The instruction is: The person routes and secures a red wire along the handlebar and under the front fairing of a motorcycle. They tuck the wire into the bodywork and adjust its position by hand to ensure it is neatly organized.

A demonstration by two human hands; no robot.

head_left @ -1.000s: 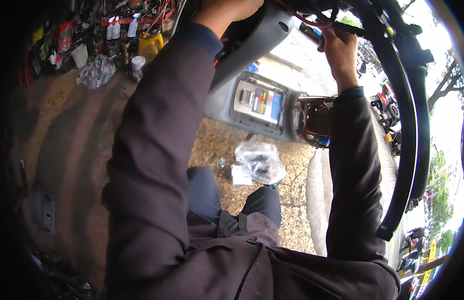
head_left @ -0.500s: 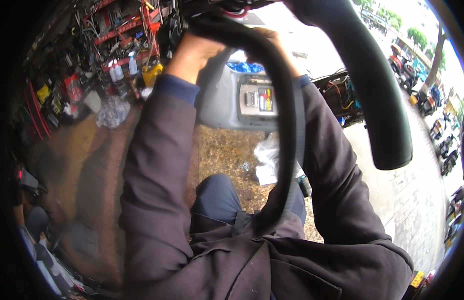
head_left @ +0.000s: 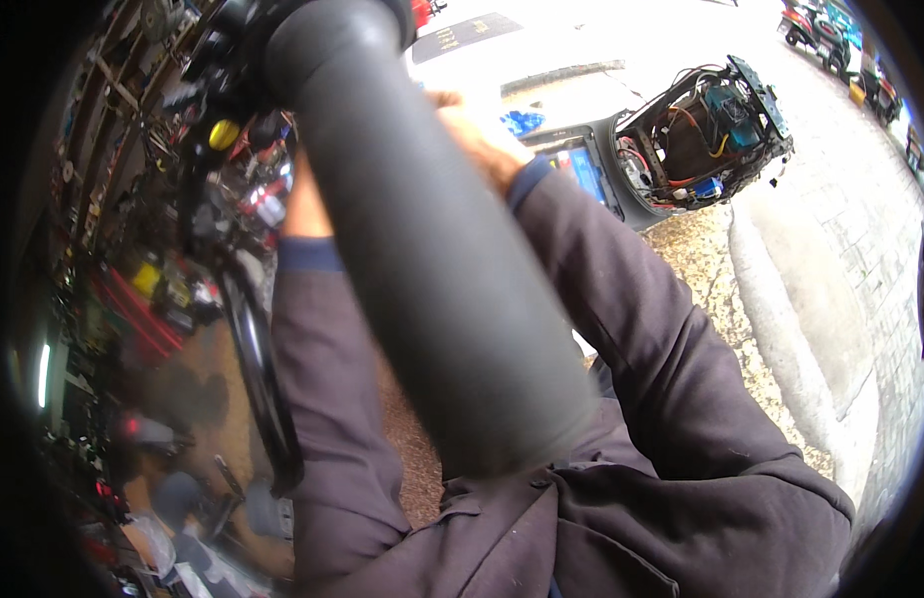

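Crossing from eleven to five o'clock: black rubber handlebar grip (head_left: pixel 437 249), long axis diagonal; right hand (head_left: pixel 479 145) at its one o'clock, left hand (head_left: pixel 304 197) at ten; fingers largely obscured, grasp indeterminable.

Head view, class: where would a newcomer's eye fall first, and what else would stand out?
A big black handlebar grip slants across the middle, in front of the left sleeve. Left of it hangs a curved black lever, and at the upper right an open scooter section bares tangled wires. The right hand shows just right of the grip.
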